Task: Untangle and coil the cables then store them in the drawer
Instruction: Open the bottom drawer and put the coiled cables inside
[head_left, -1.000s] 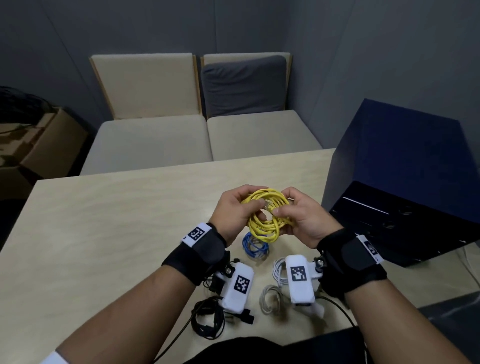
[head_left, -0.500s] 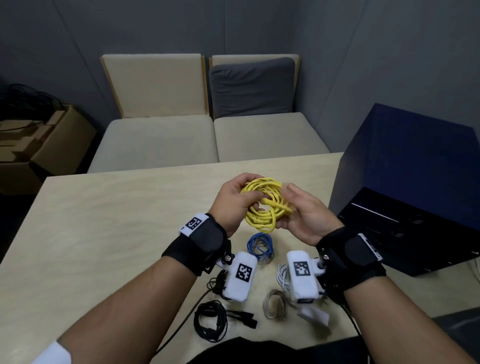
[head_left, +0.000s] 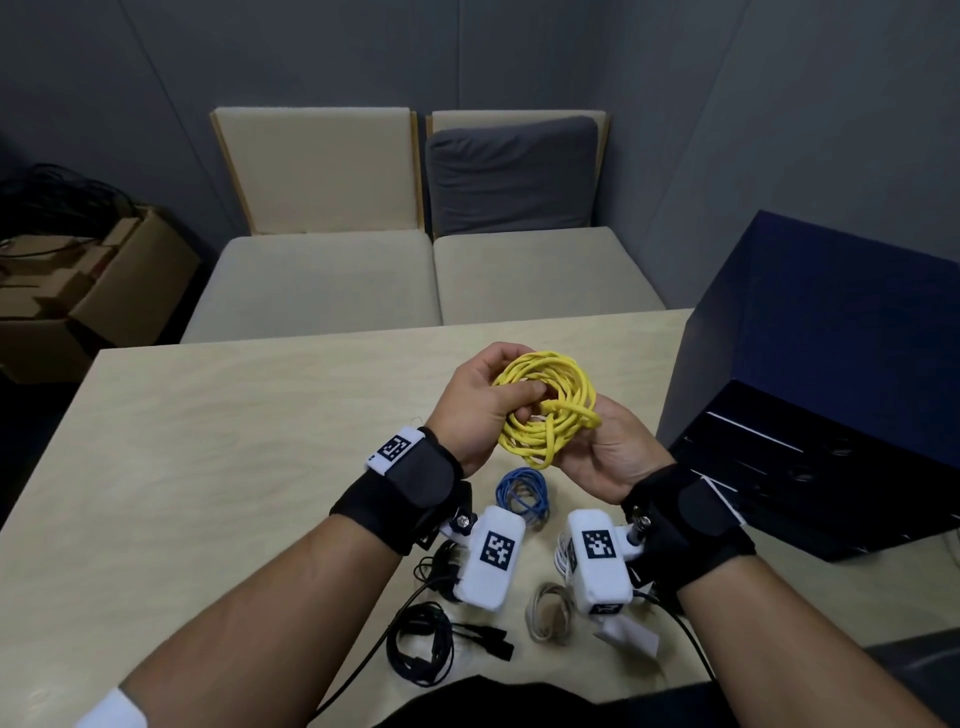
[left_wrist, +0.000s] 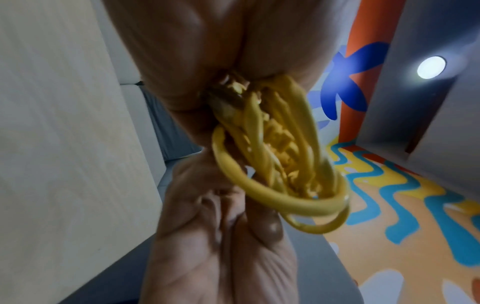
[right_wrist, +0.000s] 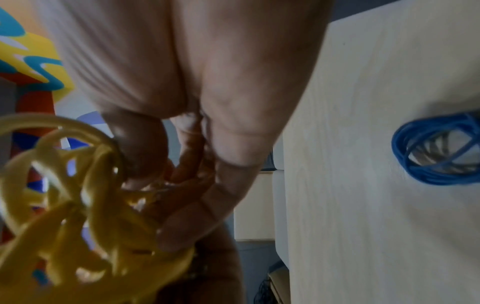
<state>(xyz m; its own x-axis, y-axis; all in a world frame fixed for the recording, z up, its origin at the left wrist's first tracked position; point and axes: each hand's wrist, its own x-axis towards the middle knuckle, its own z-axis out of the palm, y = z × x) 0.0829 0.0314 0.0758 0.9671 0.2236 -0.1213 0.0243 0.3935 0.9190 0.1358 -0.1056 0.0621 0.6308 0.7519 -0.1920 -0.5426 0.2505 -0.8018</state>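
Left hand (head_left: 475, 410), right hand (head_left: 610, 457) clasp yellow cable coil (head_left: 571, 411) between them.

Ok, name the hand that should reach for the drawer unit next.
Right. The right hand lies nearest the dark blue drawer unit and only holds the lower edge of the yellow cable, palm up. The left hand grips the coil with curled fingers, so it can probably carry it alone.

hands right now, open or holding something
Left hand: grips the yellow cable coil, fingers curled through it.
Right hand: holds the same coil from below, thumb against its edge.
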